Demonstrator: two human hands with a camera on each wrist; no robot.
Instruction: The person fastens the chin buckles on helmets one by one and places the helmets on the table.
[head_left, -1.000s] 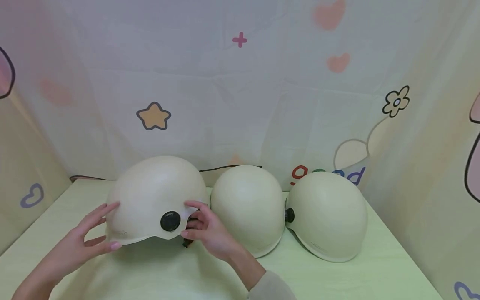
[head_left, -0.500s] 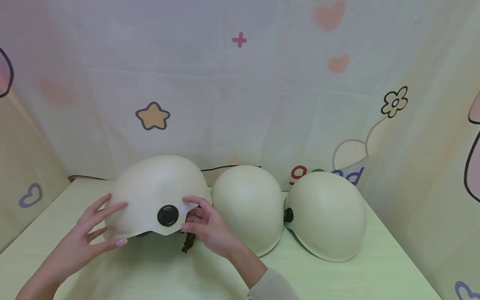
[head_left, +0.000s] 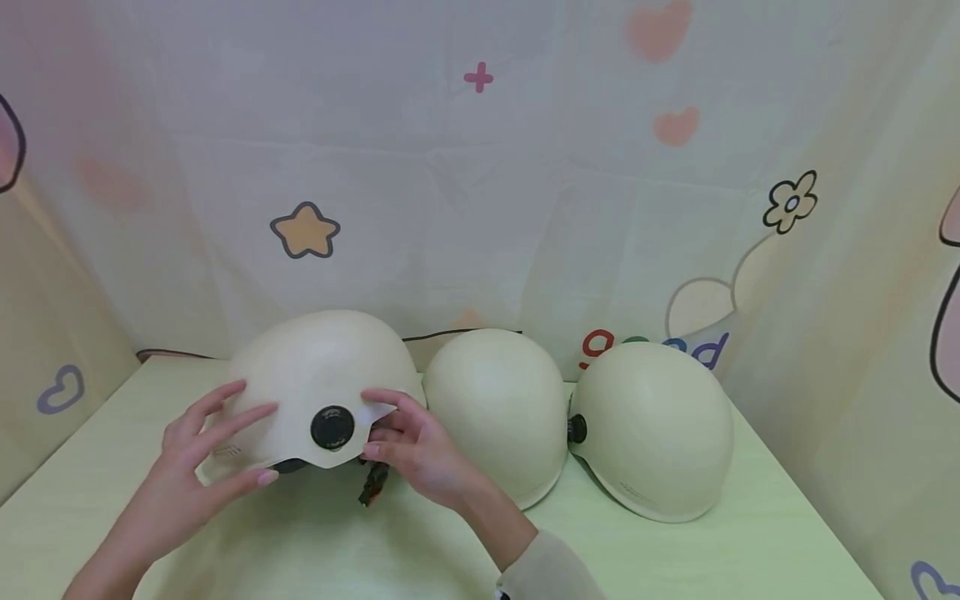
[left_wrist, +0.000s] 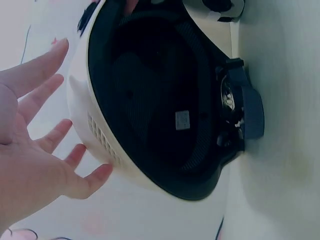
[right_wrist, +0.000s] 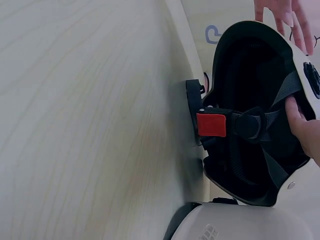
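A cream helmet (head_left: 315,367) with a round black disc (head_left: 332,427) on its side stands at the left of the row, its rim tilted up off the table. My right hand (head_left: 427,450) grips the rim behind the disc; in the right wrist view its thumb (right_wrist: 296,117) reaches inside, by the chin strap. My left hand (head_left: 191,467) is spread at the vented end, fingertips at the shell; the left wrist view shows its fingers apart, and firm contact is unclear. The dark lining (left_wrist: 150,100) faces down, and a buckle with a red button (right_wrist: 211,125) hangs from the strap.
Two more cream helmets stand to the right on the pale green table, a middle one (head_left: 495,417) close beside the held one and a right one (head_left: 652,433) with a black knob. A printed curtain (head_left: 480,208) hangs behind and at both sides.
My left hand has slid right and a little up along the shell. The held helmet has tipped up and turned slightly, its disc shifting left and its strap hanging lower. My right hand barely moved.
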